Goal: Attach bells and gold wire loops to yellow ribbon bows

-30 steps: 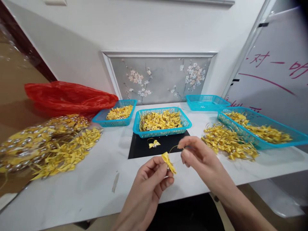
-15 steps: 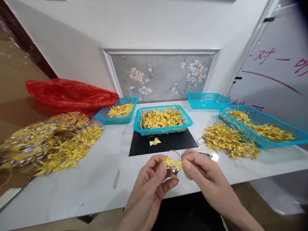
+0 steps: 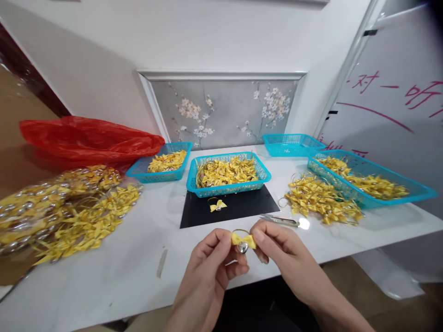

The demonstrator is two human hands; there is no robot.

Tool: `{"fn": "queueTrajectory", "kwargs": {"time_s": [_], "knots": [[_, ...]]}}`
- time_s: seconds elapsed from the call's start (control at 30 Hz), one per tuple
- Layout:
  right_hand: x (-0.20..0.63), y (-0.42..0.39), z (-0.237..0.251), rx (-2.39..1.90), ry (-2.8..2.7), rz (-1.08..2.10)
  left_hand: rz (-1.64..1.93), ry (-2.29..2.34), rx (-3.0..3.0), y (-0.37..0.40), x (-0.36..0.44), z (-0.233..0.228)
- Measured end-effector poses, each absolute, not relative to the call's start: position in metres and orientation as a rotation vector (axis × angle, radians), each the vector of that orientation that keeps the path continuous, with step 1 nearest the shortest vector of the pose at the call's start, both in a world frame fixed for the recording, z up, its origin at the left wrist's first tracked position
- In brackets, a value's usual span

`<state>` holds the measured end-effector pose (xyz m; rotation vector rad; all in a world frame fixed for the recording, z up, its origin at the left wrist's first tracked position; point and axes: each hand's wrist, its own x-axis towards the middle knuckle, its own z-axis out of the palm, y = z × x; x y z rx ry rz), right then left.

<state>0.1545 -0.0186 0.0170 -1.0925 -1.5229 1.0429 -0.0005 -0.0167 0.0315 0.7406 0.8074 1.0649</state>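
Observation:
Between my hands, above the table's front edge, is a yellow ribbon bow (image 3: 237, 239) with a silver bell (image 3: 242, 247) at its middle and a thin gold loop behind it. My left hand (image 3: 212, 265) pinches the bow's left end between thumb and fingertips. The right end is pinched by my right hand (image 3: 280, 251). Another yellow bow with a bell (image 3: 218, 206) lies on the black mat (image 3: 194, 214) beyond my hands. Snips (image 3: 282, 221) with a pale handle rest on the table just past my right hand.
A blue basket (image 3: 228, 188) of bows stands partly on the mat. Other blue baskets are at back left (image 3: 155, 176), back right (image 3: 294, 150) and far right (image 3: 374, 196). Loose bows (image 3: 321, 200) lie right; bows (image 3: 93, 221) and a red plastic bag (image 3: 93, 143) lie left.
The view has shifted slightly to the right. The bow, still held at both ends, now has its loops spread flatter, and the snips show more fully past my right hand.

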Motion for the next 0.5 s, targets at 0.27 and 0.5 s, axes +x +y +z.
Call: {"fn": "queueTrajectory", "kwargs": {"time_s": [0.27,0.5], "knots": [[0.222,0.036,0.02,-1.499,-1.703,0.208,1.015,0.962,0.7,0.0,-0.007,0.022],[0.315,0.068,0.016,-1.854,-1.642,-0.26,1.064,0.944,0.64,0.012,-0.017,0.011]]}}
